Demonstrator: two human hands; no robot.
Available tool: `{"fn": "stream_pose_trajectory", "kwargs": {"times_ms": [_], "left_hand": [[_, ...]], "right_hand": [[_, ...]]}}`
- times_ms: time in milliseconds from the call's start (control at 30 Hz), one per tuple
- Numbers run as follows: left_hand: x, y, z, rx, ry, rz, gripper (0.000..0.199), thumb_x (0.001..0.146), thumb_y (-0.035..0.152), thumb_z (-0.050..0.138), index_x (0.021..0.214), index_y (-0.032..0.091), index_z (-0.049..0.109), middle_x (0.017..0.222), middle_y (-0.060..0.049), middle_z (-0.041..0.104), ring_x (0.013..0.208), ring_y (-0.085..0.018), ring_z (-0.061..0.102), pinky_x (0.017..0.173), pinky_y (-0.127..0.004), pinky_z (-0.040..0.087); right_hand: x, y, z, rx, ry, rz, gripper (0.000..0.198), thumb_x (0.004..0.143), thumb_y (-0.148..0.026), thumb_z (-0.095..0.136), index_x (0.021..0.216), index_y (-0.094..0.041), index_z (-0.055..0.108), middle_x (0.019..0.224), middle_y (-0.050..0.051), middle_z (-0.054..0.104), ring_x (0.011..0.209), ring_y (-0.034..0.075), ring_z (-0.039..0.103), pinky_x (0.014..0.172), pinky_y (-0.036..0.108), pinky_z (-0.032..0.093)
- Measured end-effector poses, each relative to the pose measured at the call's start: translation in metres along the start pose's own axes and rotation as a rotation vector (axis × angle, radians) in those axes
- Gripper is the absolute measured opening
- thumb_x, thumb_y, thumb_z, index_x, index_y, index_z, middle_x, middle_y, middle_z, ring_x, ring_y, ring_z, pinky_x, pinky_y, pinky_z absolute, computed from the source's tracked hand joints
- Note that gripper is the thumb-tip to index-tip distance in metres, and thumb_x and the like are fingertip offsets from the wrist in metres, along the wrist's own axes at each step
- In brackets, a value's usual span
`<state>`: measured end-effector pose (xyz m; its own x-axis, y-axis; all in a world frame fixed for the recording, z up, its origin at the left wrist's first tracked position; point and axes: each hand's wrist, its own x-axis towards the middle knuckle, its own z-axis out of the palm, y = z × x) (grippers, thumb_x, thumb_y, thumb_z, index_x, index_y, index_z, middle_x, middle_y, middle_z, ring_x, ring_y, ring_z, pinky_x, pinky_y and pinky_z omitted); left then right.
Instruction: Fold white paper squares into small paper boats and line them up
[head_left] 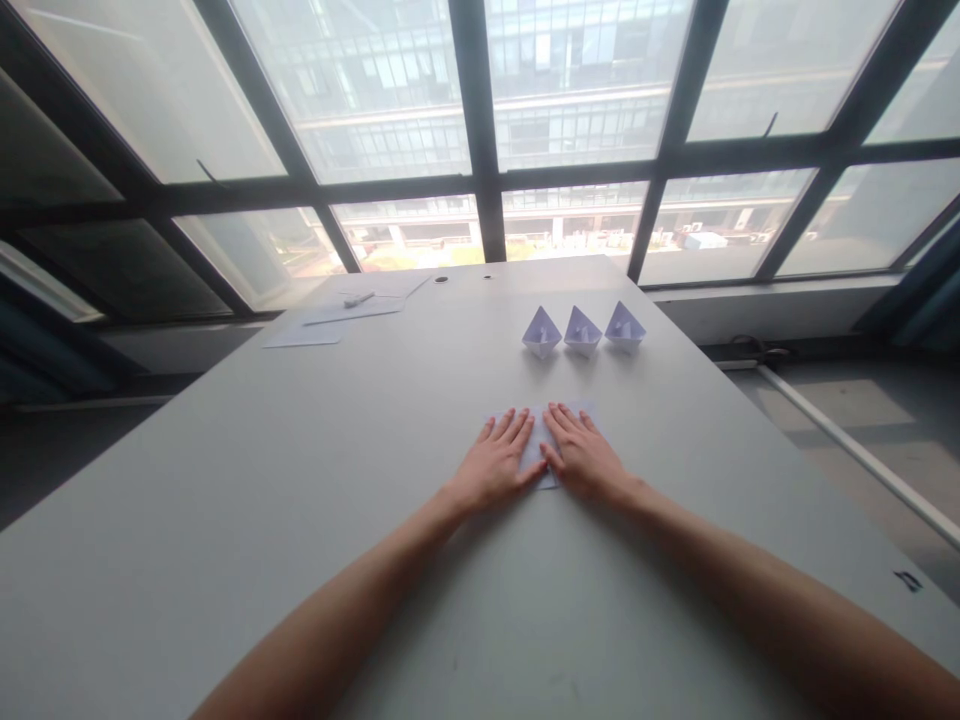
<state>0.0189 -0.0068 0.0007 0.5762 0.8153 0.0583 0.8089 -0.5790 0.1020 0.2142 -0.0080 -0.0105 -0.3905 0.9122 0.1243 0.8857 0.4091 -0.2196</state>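
A piece of white paper point(535, 455) lies flat on the white table, mostly covered by my two hands. My left hand point(496, 458) rests palm down on its left part, fingers stretched out and pointing away from me. On the right part lies my right hand point(581, 455), also flat with fingers extended. The two thumbs nearly meet at the paper's near edge. What folds the paper has beneath the hands is hidden. Beyond them, three folded paper boats stand in a row: the left boat point(541, 333), the middle boat point(583, 332) and the right boat point(625, 328).
Several white sheets point(375, 300) lie at the far left of the table point(300, 480), with a small white object point(358, 299) on top. A round dark hole point(441, 280) is near the far edge. Dark-framed windows point(487, 120) rise behind. A small dark mark point(908, 581) sits near the right edge.
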Motion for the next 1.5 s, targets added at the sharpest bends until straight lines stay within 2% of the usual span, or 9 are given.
{"fn": "stream_pose_trajectory", "kwargs": {"times_ms": [167,433,867,933,1033,1133,1200,1333,1500], "left_hand": [[0.001,-0.001,0.001,0.016,-0.025,-0.002,0.08,0.097,0.066,0.021,0.156,0.012,0.022,0.162,-0.011,0.018,0.151,-0.026,0.013,0.121,-0.044,0.009],[0.002,-0.004,0.003,0.014,-0.033,0.008,0.08,0.096,0.068,0.021,0.156,0.014,0.021,0.162,-0.011,0.017,0.151,-0.027,0.012,0.121,-0.045,0.01],[0.001,-0.005,0.004,0.004,-0.027,0.004,0.079,0.096,0.068,0.021,0.157,0.017,0.021,0.163,-0.008,0.017,0.151,-0.025,0.012,0.121,-0.043,0.009],[0.001,-0.005,0.004,0.005,-0.024,0.004,0.08,0.096,0.068,0.021,0.156,0.016,0.021,0.163,-0.009,0.017,0.151,-0.025,0.012,0.121,-0.044,0.009],[0.002,-0.004,0.004,0.006,-0.02,0.006,0.08,0.096,0.068,0.021,0.156,0.016,0.022,0.162,-0.009,0.018,0.151,-0.026,0.012,0.121,-0.044,0.009],[0.002,-0.004,0.003,0.008,-0.017,0.006,0.079,0.097,0.068,0.02,0.156,0.016,0.022,0.163,-0.009,0.018,0.151,-0.025,0.012,0.121,-0.044,0.009],[0.002,-0.003,0.003,0.008,-0.017,0.006,0.079,0.097,0.067,0.02,0.157,0.016,0.021,0.163,-0.008,0.018,0.151,-0.025,0.012,0.121,-0.044,0.009],[0.001,-0.003,0.003,0.004,-0.013,0.007,0.078,0.097,0.067,0.019,0.157,0.017,0.02,0.163,-0.008,0.018,0.151,-0.025,0.013,0.121,-0.044,0.009],[0.001,-0.004,0.003,0.002,-0.017,0.009,0.078,0.097,0.067,0.019,0.157,0.017,0.021,0.163,-0.009,0.019,0.151,-0.026,0.013,0.121,-0.045,0.009]], "right_hand": [[0.001,0.004,0.004,-0.017,-0.012,0.142,0.069,0.099,-0.049,0.029,0.154,-0.008,0.026,0.161,0.014,0.02,0.15,0.025,0.014,0.121,0.046,0.009],[0.002,0.013,0.002,-0.029,0.036,0.285,0.068,0.098,-0.045,0.03,0.152,-0.003,0.029,0.16,0.016,0.024,0.149,0.027,0.018,0.12,0.047,0.01],[0.002,0.011,0.002,-0.047,0.076,0.279,0.065,0.097,-0.041,0.035,0.15,-0.003,0.033,0.159,0.018,0.027,0.148,0.028,0.021,0.119,0.048,0.012],[0.0,0.008,-0.002,-0.077,0.13,0.239,0.062,0.097,-0.035,0.036,0.149,-0.002,0.035,0.158,0.019,0.029,0.148,0.028,0.021,0.12,0.049,0.01],[-0.002,0.001,-0.007,-0.105,0.218,0.097,0.059,0.095,-0.027,0.036,0.149,-0.003,0.035,0.158,0.017,0.03,0.148,0.025,0.02,0.121,0.045,0.007],[-0.002,-0.002,-0.008,-0.056,0.159,-0.027,0.058,0.096,-0.027,0.036,0.15,-0.006,0.036,0.157,0.014,0.032,0.148,0.023,0.023,0.121,0.041,0.012],[-0.001,-0.001,-0.006,-0.017,0.086,-0.047,0.059,0.096,-0.03,0.036,0.15,-0.006,0.035,0.157,0.014,0.032,0.147,0.023,0.025,0.121,0.041,0.015],[0.001,0.003,-0.003,0.01,0.015,-0.017,0.061,0.096,-0.034,0.034,0.151,-0.007,0.034,0.158,0.014,0.03,0.147,0.022,0.024,0.121,0.041,0.015],[0.001,0.003,0.0,0.007,0.009,0.061,0.062,0.098,-0.038,0.032,0.152,-0.007,0.031,0.159,0.014,0.027,0.148,0.023,0.021,0.121,0.042,0.012]]}}
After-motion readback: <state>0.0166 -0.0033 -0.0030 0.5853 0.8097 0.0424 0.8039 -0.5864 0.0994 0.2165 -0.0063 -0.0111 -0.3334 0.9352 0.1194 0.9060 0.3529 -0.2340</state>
